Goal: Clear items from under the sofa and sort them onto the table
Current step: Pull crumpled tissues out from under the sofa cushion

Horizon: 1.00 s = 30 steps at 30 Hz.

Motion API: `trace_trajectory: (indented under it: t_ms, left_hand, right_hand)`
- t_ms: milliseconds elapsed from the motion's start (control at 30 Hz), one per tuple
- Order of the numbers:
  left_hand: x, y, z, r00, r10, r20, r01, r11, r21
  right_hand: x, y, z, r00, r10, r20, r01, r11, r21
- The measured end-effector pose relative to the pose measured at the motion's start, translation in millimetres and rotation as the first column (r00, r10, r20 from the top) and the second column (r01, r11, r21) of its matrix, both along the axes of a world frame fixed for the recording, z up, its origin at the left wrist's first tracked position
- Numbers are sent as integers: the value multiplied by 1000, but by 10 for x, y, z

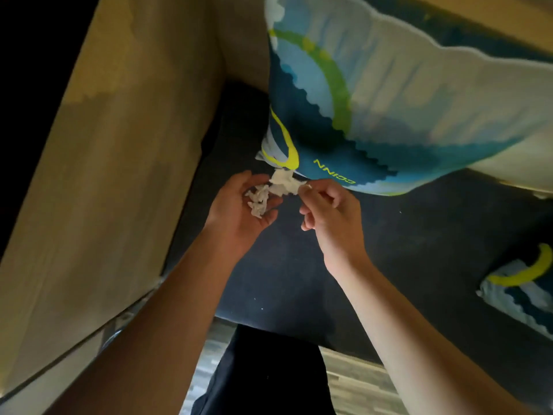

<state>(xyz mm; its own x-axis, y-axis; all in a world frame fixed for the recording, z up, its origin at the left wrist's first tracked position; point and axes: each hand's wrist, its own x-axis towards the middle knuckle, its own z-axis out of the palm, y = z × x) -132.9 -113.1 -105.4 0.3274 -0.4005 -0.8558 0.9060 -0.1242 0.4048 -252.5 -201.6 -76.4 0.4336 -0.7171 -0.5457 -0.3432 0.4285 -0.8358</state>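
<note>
My left hand point(239, 205) is cupped palm-up over the dark blue sofa seat point(404, 250) and holds several crumpled white paper scraps point(258, 199). My right hand point(329, 211) pinches a larger white crumpled tissue point(284, 182) between thumb and fingers, right beside the left palm. Both hands hover just below the lower corner of a blue, green and white patterned cushion point(389, 100).
A tan sofa arm point(104, 175) rises on the left. A second patterned cushion point(523, 283) lies at the right edge. Grey wood-look floor point(353, 378) and my dark trouser leg point(269, 369) show at the bottom. Tiny white specks dot the seat.
</note>
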Motion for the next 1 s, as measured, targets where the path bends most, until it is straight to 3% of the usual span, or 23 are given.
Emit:
trace_trajectory:
  t_ms: [167, 500, 833, 1000]
  left_hand:
    - [-255, -18, 286, 999, -36, -17, 35, 998, -61]
    - [-941, -289, 541, 984, -175, -29, 170, 976, -134]
    - [-1783, -1039, 642, 948, -296, -113, 284, 952, -109]
    - [-2314, -1456, 626, 954, -298, -46, 294, 952, -82]
  right_hand:
    - [-384, 203, 345, 999, 39, -32, -42, 994, -104]
    - [-1006, 365, 575, 996, -79, -34, 75, 992, -104]
    - [-1708, -140, 465, 992, -130, 6, 130, 988, -88]
    - [-2134, -534, 354, 992, -123, 19, 124, 988, -96]
